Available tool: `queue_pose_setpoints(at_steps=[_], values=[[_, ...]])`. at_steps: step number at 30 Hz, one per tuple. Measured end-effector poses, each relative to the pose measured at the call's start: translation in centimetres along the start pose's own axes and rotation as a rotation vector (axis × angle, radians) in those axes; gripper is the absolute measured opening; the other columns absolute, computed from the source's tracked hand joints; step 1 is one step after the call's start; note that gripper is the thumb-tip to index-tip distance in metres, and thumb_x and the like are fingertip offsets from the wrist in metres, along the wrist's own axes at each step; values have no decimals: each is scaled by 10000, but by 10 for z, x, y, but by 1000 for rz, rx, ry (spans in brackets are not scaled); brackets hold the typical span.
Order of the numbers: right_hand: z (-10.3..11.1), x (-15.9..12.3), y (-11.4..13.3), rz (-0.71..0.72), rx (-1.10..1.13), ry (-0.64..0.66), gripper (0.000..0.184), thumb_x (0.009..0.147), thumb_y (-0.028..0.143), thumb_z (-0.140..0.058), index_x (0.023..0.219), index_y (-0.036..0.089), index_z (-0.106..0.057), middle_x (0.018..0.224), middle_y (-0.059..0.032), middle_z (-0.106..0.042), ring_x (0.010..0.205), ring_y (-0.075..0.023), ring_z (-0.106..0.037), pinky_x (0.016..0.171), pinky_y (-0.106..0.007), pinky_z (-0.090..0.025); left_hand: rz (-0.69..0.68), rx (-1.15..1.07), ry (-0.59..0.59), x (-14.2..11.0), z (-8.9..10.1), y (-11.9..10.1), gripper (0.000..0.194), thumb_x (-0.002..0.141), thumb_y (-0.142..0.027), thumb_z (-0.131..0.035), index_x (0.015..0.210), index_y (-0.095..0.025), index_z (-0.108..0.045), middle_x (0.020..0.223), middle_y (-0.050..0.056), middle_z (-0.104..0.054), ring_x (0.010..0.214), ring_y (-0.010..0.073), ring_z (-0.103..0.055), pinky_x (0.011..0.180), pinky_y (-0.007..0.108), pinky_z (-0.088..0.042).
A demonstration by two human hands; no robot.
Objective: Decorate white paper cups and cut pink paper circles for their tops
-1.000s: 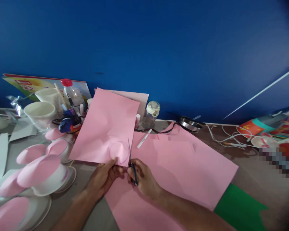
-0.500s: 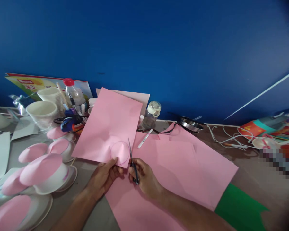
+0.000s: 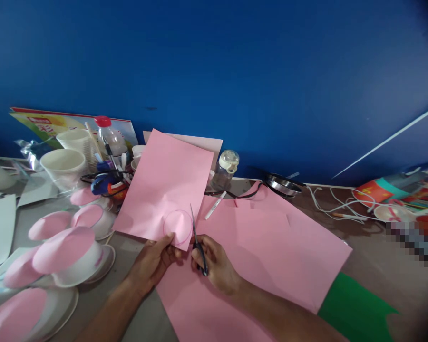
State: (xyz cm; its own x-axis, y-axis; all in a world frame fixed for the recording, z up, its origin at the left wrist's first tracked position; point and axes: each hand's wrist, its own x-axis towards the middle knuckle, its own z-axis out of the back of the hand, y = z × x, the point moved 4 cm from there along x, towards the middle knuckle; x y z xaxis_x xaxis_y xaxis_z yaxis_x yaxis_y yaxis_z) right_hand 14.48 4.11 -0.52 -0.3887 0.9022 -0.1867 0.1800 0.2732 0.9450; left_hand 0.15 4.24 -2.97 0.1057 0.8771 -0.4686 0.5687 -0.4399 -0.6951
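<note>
My left hand (image 3: pixel 157 263) pinches the lower edge of a raised pink paper sheet (image 3: pixel 167 175), thumb on top and fingers beneath. A drawn circle (image 3: pixel 181 225) shows in the sheet's bottom right corner, right by the thumb. My right hand (image 3: pixel 216 263) grips a pair of black-handled scissors (image 3: pixel 199 251), its fingers around the handles. The blades point up and away along the sheet's right edge, beside the circle. Whether the blades touch the paper I cannot tell. More pink sheets (image 3: pixel 257 247) lie flat on the table under both hands.
Several white paper cups with pink tops (image 3: pixel 64 251) crowd the left side. Behind them stand stacked cups (image 3: pixel 62 166) and a red-capped bottle (image 3: pixel 110 137). A white marker (image 3: pixel 215 205), a clear jar (image 3: pixel 226 171), a tape roll (image 3: pixel 283 183), white cables (image 3: pixel 338 204) and green paper (image 3: pixel 356 308) lie around.
The raised pink sheet has turned slightly, its upper and left edges shifting a little to the right. Both hands keep their holds in nearly the same place.
</note>
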Motion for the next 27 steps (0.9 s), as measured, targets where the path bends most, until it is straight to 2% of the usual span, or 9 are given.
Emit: queue_pose_setpoints(at_steps=[10,21,27], values=[[0,-1,6,1,-7,1,464,759,616,-631,869,177,-529,574,48,-474,516,-94,-413,477,-230,-293,-7,27,24,0,0,2,282,755,-290,-708,584,-70,-664,510,81,-666,487,176,-629,570,290,-537],[3,0,-1,29,-39,14,347,855,501,-581,939,165,-563,586,41,-492,510,-91,-417,474,-223,-320,-10,22,19,-1,-1,1,276,752,-282,-708,583,-67,-668,507,86,-664,497,175,-634,564,279,-535],[4,1,-7,11,-1,-11,319,836,457,-616,957,165,-582,566,55,-468,491,-81,-396,457,-214,-294,-9,-22,-29,-2,1,-2,238,746,-224,-711,569,-73,-659,491,70,-657,466,145,-613,522,241,-523]])
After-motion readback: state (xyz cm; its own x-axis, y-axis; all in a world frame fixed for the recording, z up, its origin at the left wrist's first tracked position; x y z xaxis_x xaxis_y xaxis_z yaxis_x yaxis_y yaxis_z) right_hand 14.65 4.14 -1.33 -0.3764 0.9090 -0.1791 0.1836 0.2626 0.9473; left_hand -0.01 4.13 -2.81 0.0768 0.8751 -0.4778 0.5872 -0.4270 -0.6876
